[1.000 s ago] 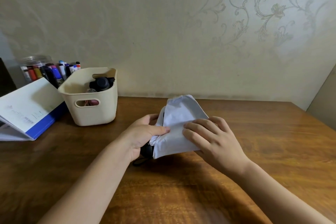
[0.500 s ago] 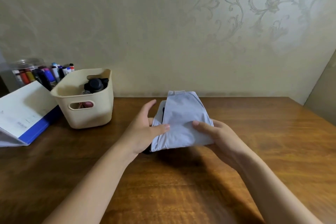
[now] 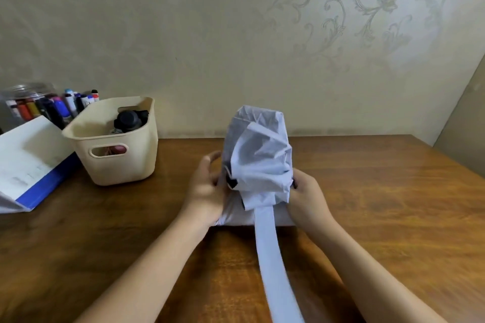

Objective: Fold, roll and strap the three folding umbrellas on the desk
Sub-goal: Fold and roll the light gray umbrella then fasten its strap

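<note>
**Wooden worktop (image 3: 380,217), pale umbrella (image 3: 259,160) half gathered, strap (image 3: 267,249) hanging free**

Patterned cream wallpaper backs the wood surface. At far left stand a cream bin (image 3: 115,165) with something dark inside, a jar of markers (image 3: 29,105) and a white-and-blue folder (image 3: 29,162).

The umbrella is at the middle of the worktop, held between both hands with its far end tipped up. Its cloth is bunched and creased rather than rolled. The left grip (image 3: 207,186) holds the left side, fingers curled behind the cloth. The right grip (image 3: 307,191) holds the right side, fingertips tucked under the fabric. The long strap trails toward the near edge between the forearms, touched by neither hand.

The step in hand looks like the roll. It will likely go best if one hand anchors the shaft while the other smooths the loose panels flat and winds them in a single direction, pulling snug at each turn. The strap should stay outside the roll, or it will be buried. Thin cloth like this springs open, so pressure should hold until the strap is wound round. Its fastener type cannot be made out.
</note>
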